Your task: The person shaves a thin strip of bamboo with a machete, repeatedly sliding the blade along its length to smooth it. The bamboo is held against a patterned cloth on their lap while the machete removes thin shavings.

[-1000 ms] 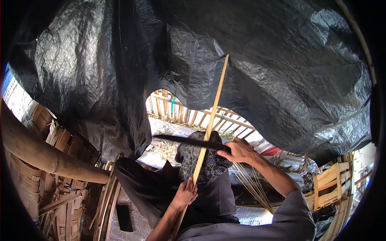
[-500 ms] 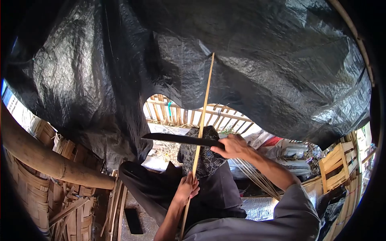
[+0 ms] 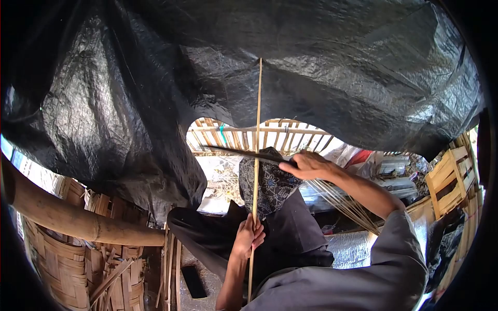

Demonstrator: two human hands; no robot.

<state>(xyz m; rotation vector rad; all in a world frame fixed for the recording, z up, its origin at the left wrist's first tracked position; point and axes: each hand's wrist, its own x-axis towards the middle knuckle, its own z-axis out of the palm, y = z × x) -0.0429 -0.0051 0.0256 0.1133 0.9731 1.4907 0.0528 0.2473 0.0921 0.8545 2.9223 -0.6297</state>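
A long, thin bamboo strip (image 3: 259,109) runs upright through the middle of the view, its far end against a black plastic sheet. My left hand (image 3: 248,237) is closed around its lower part, above my lap. In my right hand (image 3: 307,166) is the handle of a machete with a long dark blade (image 3: 233,151). The blade lies across the strip, pointing left, well above my left hand. Under the strip, a dark patterned cloth (image 3: 270,181) covers my knee.
Black plastic sheeting (image 3: 332,67) hangs ahead, over a bamboo slat fence (image 3: 306,136). A thick bamboo pole (image 3: 88,220) and woven baskets (image 3: 57,264) stand at left. A phone (image 3: 194,282) lies on the floor. Several thin strips (image 3: 347,205) lie at right, near a wooden crate (image 3: 447,181).
My right hand has moved the machete farther up the strip, away from my left hand, with the blade now seen more edge-on. The strip stands more upright in view, and the view has shifted slightly.
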